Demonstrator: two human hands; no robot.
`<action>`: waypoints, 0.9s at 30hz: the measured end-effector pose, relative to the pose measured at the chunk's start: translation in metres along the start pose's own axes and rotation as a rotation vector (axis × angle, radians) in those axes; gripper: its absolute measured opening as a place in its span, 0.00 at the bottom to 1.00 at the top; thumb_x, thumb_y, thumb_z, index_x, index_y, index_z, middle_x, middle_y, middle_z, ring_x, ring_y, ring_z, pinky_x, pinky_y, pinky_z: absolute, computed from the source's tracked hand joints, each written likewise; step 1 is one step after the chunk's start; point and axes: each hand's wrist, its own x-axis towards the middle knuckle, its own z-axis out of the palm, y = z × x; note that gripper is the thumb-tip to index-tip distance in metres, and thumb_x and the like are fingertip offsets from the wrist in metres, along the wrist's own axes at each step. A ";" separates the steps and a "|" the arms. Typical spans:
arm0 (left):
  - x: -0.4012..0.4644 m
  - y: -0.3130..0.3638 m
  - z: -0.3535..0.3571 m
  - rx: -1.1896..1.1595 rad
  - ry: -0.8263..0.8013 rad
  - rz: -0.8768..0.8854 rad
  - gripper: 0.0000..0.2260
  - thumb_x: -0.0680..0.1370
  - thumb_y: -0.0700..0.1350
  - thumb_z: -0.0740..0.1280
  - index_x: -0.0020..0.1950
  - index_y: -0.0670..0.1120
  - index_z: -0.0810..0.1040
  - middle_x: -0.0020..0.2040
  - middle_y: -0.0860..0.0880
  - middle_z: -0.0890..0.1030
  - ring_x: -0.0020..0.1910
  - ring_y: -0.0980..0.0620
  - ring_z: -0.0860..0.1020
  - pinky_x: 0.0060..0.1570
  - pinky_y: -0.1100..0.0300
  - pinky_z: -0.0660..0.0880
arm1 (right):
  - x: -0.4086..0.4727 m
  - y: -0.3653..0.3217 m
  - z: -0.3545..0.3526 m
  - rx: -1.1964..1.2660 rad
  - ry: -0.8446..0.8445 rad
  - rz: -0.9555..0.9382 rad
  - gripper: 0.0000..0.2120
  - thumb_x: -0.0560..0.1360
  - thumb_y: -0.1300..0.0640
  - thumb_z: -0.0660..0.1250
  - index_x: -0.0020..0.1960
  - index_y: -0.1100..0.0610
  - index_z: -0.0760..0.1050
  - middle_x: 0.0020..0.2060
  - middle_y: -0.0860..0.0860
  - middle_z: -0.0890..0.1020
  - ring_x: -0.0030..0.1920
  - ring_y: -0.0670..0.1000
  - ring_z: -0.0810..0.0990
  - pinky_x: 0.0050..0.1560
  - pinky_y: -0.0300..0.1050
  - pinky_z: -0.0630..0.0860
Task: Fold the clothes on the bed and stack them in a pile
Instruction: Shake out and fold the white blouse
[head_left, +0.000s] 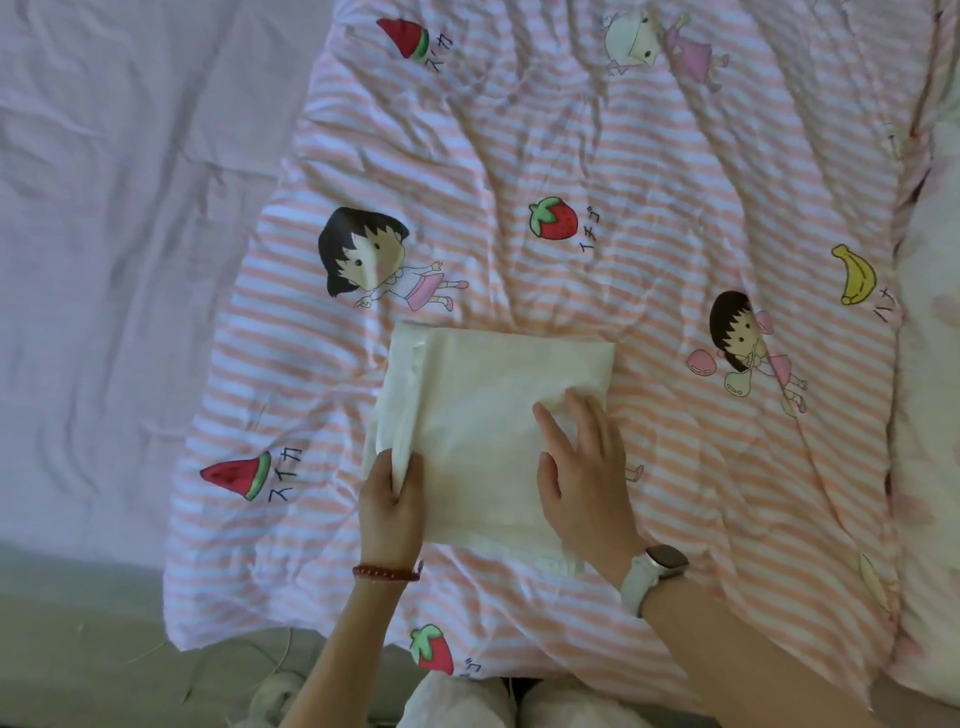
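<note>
A cream white garment (483, 415) lies folded into a rough rectangle on the pink striped quilt (649, 249), near the bed's front edge. My left hand (390, 512), with a red bead bracelet on its wrist, pinches the garment's bunched left edge near its front corner. My right hand (582, 467), a white watch on its wrist, lies flat with straight fingers on the garment's right side, pressing it down.
The quilt bears cartoon girls and fruit prints and covers most of the bed. A plain lilac sheet (114, 249) spreads to the left. A pale pillow or second cover (930, 364) runs along the right edge. Grey floor (78, 649) and my knees show at the bottom.
</note>
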 end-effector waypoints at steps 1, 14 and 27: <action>-0.002 -0.005 -0.006 -0.030 -0.041 -0.046 0.11 0.74 0.44 0.63 0.34 0.44 0.65 0.30 0.50 0.65 0.27 0.61 0.64 0.27 0.70 0.62 | 0.001 0.000 0.003 -0.006 -0.030 -0.018 0.22 0.73 0.63 0.61 0.67 0.59 0.70 0.68 0.65 0.66 0.69 0.67 0.63 0.66 0.66 0.62; 0.081 0.042 0.013 0.054 -0.235 -0.302 0.15 0.77 0.54 0.62 0.37 0.45 0.70 0.38 0.49 0.73 0.44 0.47 0.71 0.39 0.59 0.69 | 0.009 0.001 0.018 -0.063 -0.040 0.013 0.23 0.72 0.63 0.65 0.67 0.59 0.71 0.70 0.65 0.63 0.71 0.67 0.60 0.66 0.67 0.57; 0.073 0.019 0.008 0.566 0.120 0.044 0.16 0.78 0.44 0.59 0.65 0.41 0.68 0.59 0.40 0.74 0.52 0.40 0.74 0.44 0.50 0.69 | 0.012 -0.009 0.028 -0.159 -0.032 -0.025 0.21 0.72 0.61 0.65 0.65 0.58 0.73 0.69 0.64 0.65 0.70 0.66 0.63 0.63 0.72 0.61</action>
